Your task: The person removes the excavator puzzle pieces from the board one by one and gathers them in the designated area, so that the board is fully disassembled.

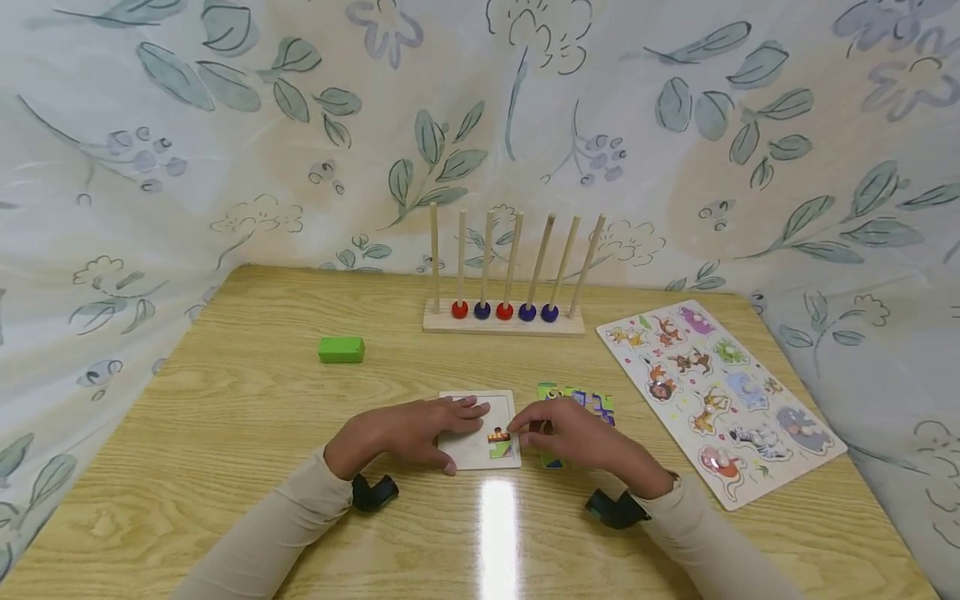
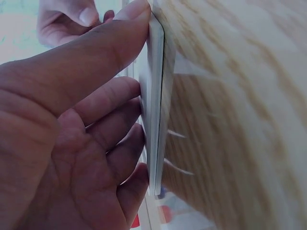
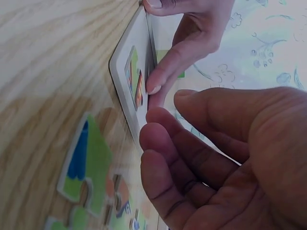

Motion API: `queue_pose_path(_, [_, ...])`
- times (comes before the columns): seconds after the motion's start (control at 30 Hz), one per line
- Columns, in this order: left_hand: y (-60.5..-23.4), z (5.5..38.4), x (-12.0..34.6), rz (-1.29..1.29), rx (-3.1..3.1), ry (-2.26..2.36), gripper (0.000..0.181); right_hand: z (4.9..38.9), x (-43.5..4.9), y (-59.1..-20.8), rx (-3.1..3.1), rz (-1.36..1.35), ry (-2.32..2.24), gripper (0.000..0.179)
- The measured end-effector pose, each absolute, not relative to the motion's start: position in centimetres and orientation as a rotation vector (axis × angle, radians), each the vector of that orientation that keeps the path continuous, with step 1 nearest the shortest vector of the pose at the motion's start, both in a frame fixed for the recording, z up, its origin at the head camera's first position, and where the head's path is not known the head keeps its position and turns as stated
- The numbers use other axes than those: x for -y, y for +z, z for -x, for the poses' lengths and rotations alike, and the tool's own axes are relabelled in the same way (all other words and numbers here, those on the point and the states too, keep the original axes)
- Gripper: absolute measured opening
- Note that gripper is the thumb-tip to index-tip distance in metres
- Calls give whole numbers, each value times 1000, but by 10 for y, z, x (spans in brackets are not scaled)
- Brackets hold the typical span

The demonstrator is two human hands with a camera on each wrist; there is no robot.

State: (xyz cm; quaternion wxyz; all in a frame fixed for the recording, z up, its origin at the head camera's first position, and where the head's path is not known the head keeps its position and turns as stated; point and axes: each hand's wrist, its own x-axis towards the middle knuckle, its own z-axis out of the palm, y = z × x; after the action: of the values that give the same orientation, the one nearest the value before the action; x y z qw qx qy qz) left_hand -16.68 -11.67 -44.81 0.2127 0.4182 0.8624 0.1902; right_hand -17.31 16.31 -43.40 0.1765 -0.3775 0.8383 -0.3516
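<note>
My left hand [image 1: 431, 429] rests on a white puzzle board [image 1: 467, 454], thumb at its near edge and fingers spread over its surface. Near the board's right side lies a jigsaw piece [image 1: 500, 448], green with a red and yellow part. My right hand [image 1: 573, 432] hovers at the board's right edge, its fingertips close to that piece. In the right wrist view its fingers [image 3: 156, 136] are loosely bent, with nothing visible between them and the thumb. Several more jigsaw pieces [image 3: 91, 165], green and blue, lie beside the board, partly hidden under the right hand in the head view.
Behind the board stands a wooden peg rack [image 1: 502, 327] with red and dark blue beads. A green block [image 1: 341, 350] sits at the left. On the right lies an animal puzzle board [image 1: 723, 404]. A floral cloth [image 1: 480, 125] hangs behind the table [image 1: 247, 400].
</note>
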Motion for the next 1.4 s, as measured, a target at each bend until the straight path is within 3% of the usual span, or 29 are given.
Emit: queue_pose_path(1.4, [-449,165,116,-1123,-2376,583,73,173,-143,-446,-2311,1089,-1070,27])
